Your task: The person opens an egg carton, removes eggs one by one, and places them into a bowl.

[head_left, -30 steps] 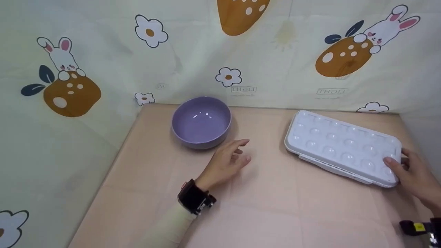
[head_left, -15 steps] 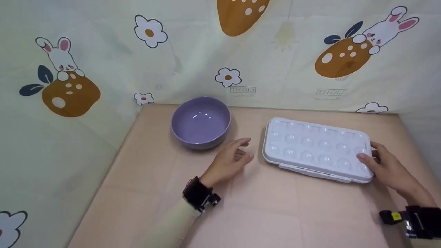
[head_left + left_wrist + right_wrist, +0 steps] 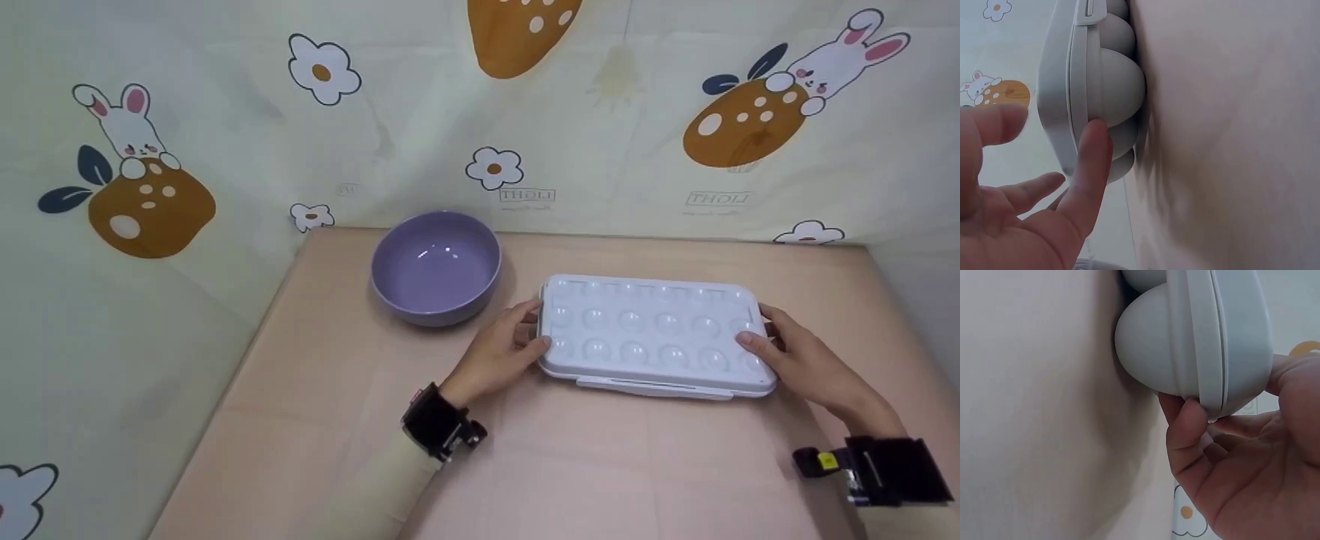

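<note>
Cartoon-printed cloth (image 3: 225, 150) with rabbits and flowers walls in a smooth, matte pinkish-beige table (image 3: 600, 465). On it lies a white, glossy plastic egg box (image 3: 652, 334), a closed rounded rectangle whose lid is dimpled in rows and whose underside bulges in smooth domes. At its right end, the right hand (image 3: 799, 360) grasps it, thumb on the lid and fingers (image 3: 1188, 433) curled under the rim. At the box's left end, the left hand (image 3: 502, 352) grips the rim likewise, thumb on top and one finger (image 3: 1092, 163) against the side seam. Just left of the box, behind the left hand, sits a round, shiny lilac bowl (image 3: 436, 266).
</note>
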Tool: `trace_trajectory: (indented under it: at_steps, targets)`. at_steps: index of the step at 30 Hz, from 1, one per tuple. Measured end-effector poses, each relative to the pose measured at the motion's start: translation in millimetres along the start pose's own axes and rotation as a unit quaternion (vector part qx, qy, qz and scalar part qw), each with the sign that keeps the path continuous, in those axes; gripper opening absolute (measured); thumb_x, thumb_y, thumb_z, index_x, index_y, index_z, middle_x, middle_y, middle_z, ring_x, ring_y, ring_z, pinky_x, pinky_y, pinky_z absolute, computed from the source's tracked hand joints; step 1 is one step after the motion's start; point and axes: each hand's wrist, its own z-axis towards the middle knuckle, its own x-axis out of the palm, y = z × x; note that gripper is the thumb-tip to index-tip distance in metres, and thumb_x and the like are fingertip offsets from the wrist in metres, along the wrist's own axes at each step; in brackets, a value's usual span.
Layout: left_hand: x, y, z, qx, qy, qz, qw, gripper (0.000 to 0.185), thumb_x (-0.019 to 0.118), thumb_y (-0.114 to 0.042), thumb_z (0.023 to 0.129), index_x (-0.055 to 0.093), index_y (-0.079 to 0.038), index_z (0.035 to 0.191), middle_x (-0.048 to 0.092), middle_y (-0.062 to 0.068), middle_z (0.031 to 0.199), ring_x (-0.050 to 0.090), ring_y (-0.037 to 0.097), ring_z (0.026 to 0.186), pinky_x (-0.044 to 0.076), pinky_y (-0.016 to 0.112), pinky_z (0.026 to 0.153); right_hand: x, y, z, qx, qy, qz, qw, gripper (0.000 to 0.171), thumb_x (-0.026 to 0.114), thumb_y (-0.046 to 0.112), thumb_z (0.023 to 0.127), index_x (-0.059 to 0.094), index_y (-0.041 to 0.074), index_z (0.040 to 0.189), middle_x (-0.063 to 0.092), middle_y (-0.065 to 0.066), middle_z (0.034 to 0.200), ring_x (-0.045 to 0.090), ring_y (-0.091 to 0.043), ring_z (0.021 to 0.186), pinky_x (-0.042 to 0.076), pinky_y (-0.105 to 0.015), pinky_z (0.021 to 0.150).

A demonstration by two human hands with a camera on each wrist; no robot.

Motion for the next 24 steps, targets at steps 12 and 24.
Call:
trace_trajectory:
  at_steps: [12, 24]
  targets:
    - [-6.6, 0.2, -3.5, -0.012, 0.006, 0.004, 0.9999, 0.063, 0.064, -0.028, 0.094, 0.038, -0.012, 0.149, 0.056, 0.007, 0.133, 0.061, 0.019, 0.111, 0.047, 0.035, 0.099, 6.1, 8.8, 2.3, 0.001, 0.007, 0.001, 1.0, 0.088, 0.042, 0.057, 0.098, 0.008, -0.001, 0.155, 0.041, -0.033, 0.137, 0.044, -0.041, 0.115, 0.038, -0.058, 0.097]
    - [0.4, -8.2, 4.0, -0.021, -0.007, 0.024, 0.9995, 0.063, 0.063, -0.021, 0.094, 0.036, -0.011, 0.15, 0.052, 0.012, 0.139, 0.05, 0.024, 0.125, 0.04, 0.038, 0.106, 6.6, 8.9, 5.9, 0.014, 0.005, 0.012, 1.0, 0.088, 0.041, 0.058, 0.098, 0.003, 0.002, 0.156, 0.03, -0.039, 0.145, 0.039, -0.048, 0.123, 0.029, -0.067, 0.102]
